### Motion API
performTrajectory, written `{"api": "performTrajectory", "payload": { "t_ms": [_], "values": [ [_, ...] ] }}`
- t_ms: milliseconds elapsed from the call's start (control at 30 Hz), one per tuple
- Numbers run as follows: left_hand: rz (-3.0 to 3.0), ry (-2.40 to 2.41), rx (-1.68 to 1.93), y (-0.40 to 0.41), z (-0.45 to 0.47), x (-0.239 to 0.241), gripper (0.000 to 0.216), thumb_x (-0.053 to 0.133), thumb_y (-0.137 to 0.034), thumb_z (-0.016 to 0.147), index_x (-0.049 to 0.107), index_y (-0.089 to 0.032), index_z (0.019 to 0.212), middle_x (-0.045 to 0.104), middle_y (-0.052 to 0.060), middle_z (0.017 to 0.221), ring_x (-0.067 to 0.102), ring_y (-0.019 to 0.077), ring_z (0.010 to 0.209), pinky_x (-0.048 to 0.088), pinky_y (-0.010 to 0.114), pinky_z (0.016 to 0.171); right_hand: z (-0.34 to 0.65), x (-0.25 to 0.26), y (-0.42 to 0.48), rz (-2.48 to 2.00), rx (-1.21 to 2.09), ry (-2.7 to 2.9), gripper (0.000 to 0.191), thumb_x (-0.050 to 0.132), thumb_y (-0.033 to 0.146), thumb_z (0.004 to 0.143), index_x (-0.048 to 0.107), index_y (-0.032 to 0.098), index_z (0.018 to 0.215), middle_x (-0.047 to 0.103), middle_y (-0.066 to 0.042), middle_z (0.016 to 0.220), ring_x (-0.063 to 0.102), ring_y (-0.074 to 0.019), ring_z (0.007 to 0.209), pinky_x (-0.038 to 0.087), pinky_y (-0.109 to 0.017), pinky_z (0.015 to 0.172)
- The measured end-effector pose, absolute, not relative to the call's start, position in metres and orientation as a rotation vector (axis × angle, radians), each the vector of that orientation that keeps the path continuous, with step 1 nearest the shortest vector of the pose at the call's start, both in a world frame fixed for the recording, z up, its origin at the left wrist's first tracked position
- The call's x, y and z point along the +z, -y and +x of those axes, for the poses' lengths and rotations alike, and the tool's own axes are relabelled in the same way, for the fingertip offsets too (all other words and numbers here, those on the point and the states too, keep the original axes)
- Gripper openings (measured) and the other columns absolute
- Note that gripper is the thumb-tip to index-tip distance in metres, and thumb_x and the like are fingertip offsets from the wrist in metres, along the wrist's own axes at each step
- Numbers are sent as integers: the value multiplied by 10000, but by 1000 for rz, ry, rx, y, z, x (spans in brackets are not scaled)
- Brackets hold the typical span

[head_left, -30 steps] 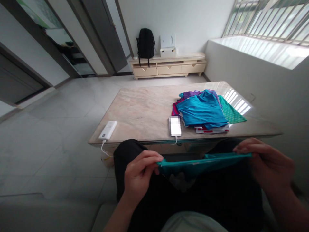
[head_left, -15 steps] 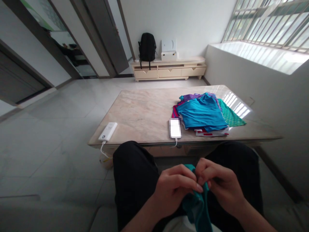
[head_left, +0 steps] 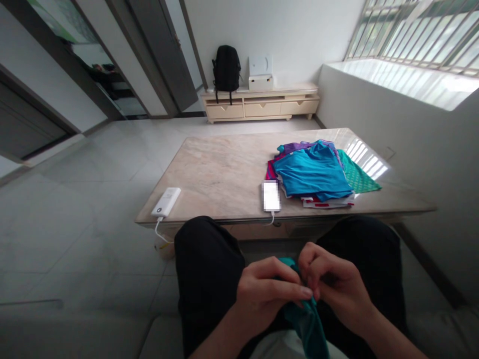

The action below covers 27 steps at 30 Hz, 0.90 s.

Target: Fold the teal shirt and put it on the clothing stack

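A piece of teal cloth (head_left: 307, 326) hangs down over my lap from between my hands. My left hand (head_left: 267, 286) pinches it from the left, thumb and fingers pressed together on the fabric. From the right, my right hand (head_left: 333, 281) grips the same cloth with curled fingers, its fingertips close against the left ones. The exact spot under the fingertips is hidden. Beyond my knees, a pile of folded clothes (head_left: 312, 172) lies on the stone-topped table (head_left: 220, 172), with a blue garment on top and a green patterned piece sticking out at the right.
A white power bank (head_left: 166, 202) with a cable lies at the table's left front corner. A white device (head_left: 270, 196), blurred out, lies beside the pile, cable over the edge. A low cabinet (head_left: 262, 108) by the far wall holds a black backpack (head_left: 226, 69) and a white box (head_left: 261, 82).
Both hands have shifted slightly left with the teal cloth, and its hanging part looks more bunched. The pile on the table has not changed.
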<state>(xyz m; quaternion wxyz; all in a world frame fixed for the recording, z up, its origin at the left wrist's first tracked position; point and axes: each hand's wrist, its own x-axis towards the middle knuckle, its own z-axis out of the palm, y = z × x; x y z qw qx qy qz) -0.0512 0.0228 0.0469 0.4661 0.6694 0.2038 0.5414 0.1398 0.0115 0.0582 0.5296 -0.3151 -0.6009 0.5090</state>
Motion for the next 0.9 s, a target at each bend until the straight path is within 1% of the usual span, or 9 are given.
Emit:
{"api": "performTrajectory", "payload": {
  "t_ms": [67,200,367,433,533,633,733,833,900],
  "values": [
    [1638,-513,1274,-23,-51,48,291,748,-152,913,813,-318,1143,756,47,916,733,143,727,626,231,655,140,55,-13,-753,1249,1406,153,744,237,921,665,213,792,571,-24,811,558,-156,753,447,-276,677],
    [1778,-604,1216,-25,-50,50,318,705,-150,946,779,-277,1228,766,57,938,729,145,751,617,225,653,143,48,-19,-796,1287,1396,164,759,245,911,643,208,801,575,-18,833,551,-152,780,440,-265,697],
    [1969,-759,1356,-27,-46,48,291,754,-164,909,796,-319,1151,761,25,910,707,165,801,607,278,698,145,41,-22,-856,1254,1391,114,766,272,906,667,221,933,590,-36,927,586,-177,877,486,-280,782],
    [1980,-788,1438,-29,-44,46,307,785,-154,880,789,-321,1138,768,31,988,711,182,867,612,316,752,144,39,-22,-884,1231,1350,133,779,269,894,674,224,962,600,-42,958,608,-181,907,521,-277,805],
    [2033,-767,1500,-34,-41,43,341,780,-92,870,759,-279,1155,786,50,1127,720,220,1023,612,391,882,142,36,-25,-977,1180,1250,162,806,277,873,699,230,984,633,-36,977,647,-168,912,565,-242,804],
    [2059,-804,1494,-41,-43,41,295,767,-64,875,742,-240,1110,801,44,1118,729,231,1082,582,442,997,146,35,-28,-1052,1153,1186,136,768,319,912,727,245,1019,669,-32,986,681,-143,851,576,-198,744],
    [1942,-903,1499,-47,-48,41,239,746,-46,888,743,-224,1048,808,27,1065,755,189,1015,596,374,985,155,35,-29,-1067,1061,1259,94,703,315,963,743,253,1020,661,-42,1024,681,-141,876,581,-197,757],
    [1807,-965,1484,-49,-52,42,206,737,-57,899,757,-221,1022,806,18,1053,765,160,972,614,287,909,167,34,-25,-1091,929,1422,115,681,276,974,741,270,1071,626,-64,1140,654,-182,1051,587,-246,862],
    [1749,-981,1474,-50,-54,42,188,736,-72,905,768,-222,1012,806,16,1053,768,161,973,613,280,910,172,33,-22,-1132,854,1546,181,694,258,963,727,291,1138,599,-70,1237,629,-207,1143,571,-304,956]
  ]
}}
